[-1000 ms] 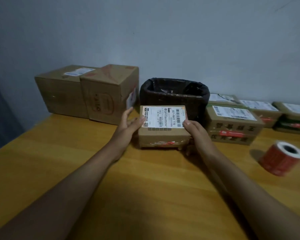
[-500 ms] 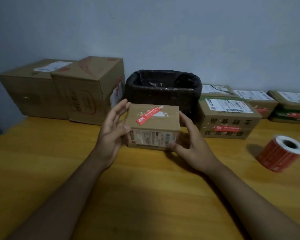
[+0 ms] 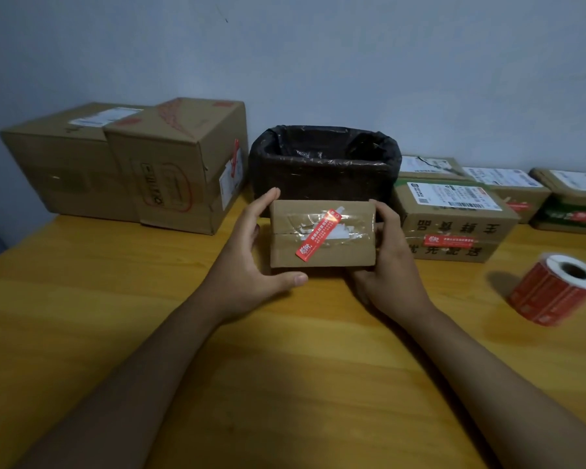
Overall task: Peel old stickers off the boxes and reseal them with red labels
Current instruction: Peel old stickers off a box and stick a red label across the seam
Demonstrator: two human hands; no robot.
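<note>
I observe both forearms bare to the frame edge; left grip [image 3: 251, 265] and right grip [image 3: 391, 265] ungloved, no sleeves, rings or watch.

We see bare counter [image 3: 285, 367] in front; boxes [image 3: 126, 164], black bin [image 3: 322, 177] and label roll [image 3: 552, 289] crowd the back and right.

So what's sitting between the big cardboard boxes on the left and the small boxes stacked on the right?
In the head view, a bin lined with a black bag stands between the big boxes and the small boxes.
</note>
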